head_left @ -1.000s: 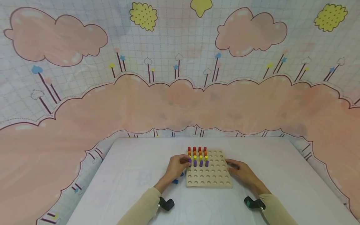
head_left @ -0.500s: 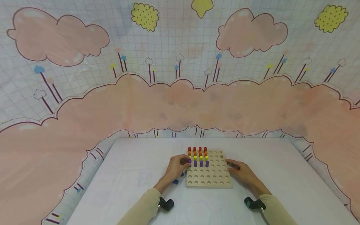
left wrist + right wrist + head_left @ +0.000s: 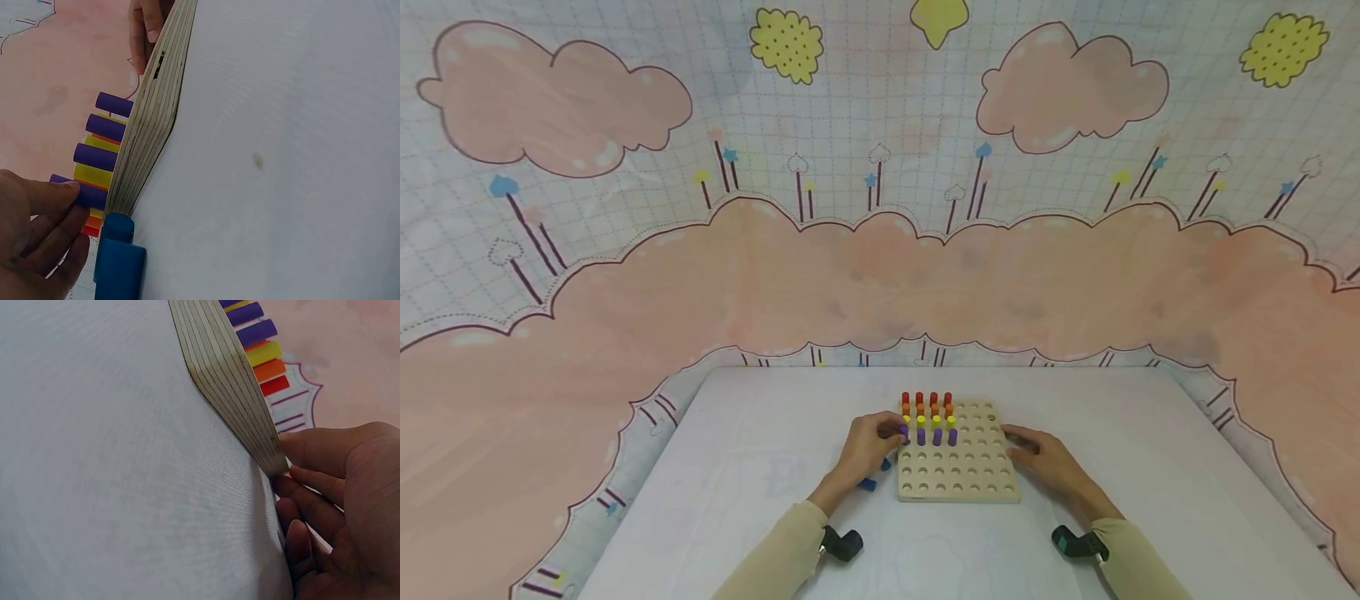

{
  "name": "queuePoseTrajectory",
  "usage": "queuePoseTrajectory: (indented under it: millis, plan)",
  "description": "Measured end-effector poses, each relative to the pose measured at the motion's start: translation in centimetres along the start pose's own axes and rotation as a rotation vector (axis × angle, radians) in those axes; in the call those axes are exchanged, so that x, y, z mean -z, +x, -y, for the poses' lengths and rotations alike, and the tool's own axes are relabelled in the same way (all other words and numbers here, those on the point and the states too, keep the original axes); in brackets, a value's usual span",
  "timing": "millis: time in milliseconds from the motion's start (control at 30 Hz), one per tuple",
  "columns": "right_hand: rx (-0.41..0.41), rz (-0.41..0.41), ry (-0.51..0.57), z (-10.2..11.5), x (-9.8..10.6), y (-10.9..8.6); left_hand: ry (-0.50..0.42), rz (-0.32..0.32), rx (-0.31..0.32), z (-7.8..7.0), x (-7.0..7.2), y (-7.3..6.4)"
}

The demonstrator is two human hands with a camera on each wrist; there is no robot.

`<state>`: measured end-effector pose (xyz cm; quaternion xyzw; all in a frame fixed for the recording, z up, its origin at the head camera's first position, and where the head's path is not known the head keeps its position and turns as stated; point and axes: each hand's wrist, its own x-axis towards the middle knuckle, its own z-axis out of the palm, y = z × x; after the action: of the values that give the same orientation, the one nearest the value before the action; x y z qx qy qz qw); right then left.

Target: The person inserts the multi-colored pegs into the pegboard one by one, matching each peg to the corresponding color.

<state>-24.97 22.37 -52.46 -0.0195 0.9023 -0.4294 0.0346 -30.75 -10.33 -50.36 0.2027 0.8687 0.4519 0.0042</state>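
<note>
My left hand [image 3: 863,443] pinches a purple peg [image 3: 94,195] between thumb and fingers, at the left end of the purple row on a wooden pegboard [image 3: 962,471]. Whether that peg is fully seated I cannot tell. Beyond that row stand rows of yellow pegs [image 3: 936,422], orange pegs [image 3: 935,410] and red pegs [image 3: 933,397], all in the board's left half. My right hand [image 3: 1043,455] rests against the board's right edge, its thumb and fingertips touching the side without visibly wrapping round it.
Blue pegs [image 3: 119,269] lie on the white table [image 3: 760,467] beside the board's left edge, partly behind my left hand. Bare holes fill the board's right half and front rows. A patterned cloth [image 3: 880,283] hangs behind the table.
The pinched purple peg and my left fingers have shifted very slightly left. My right hand and the board look unchanged over the last half second.
</note>
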Motion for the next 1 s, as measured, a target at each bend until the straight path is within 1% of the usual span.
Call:
queuePoseTrajectory:
  millis: [367,567,667,833,1000]
  plan:
    - [-0.008,-0.005,0.001,0.1,-0.1,-0.1,0.005,0.000,-0.014,0.1,-0.3,0.0]
    - [-0.015,-0.005,-0.002,-0.2,-0.1,0.0,0.025,0.031,0.018,0.1,-0.4,-0.2]
    - [-0.010,-0.008,-0.004,-0.2,-0.1,0.0,0.021,0.033,0.023,0.1,-0.3,-0.2]
    - [-0.005,-0.007,0.000,-0.1,-0.1,0.0,0.024,0.030,0.006,0.0,0.1,-0.3]
    - [-0.005,-0.006,-0.007,-0.2,-0.1,0.0,0.020,-0.001,-0.016,-0.3,1.3,-0.4]
